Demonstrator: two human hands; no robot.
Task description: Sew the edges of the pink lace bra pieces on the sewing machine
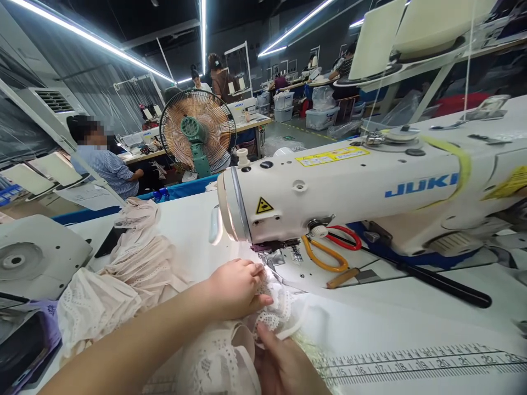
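Note:
My left hand lies over cream lace fabric just in front of the sewing machine's needle area, its fingers curled down and its thumb on the lace. Lower down, my right hand grips the same lace, thumb on top and fingers partly hidden under the cloth. A gathered part of the cloth hangs toward me below my wrists. The presser foot is lit and sits close to my left fingertips; the needle itself cannot be made out.
Right of the needle lie orange-handled scissors, a red handle and a black-handled tool. A printed ruler runs along the front. Piled cream lace pieces lie left. Behind stand a fan and a seated person.

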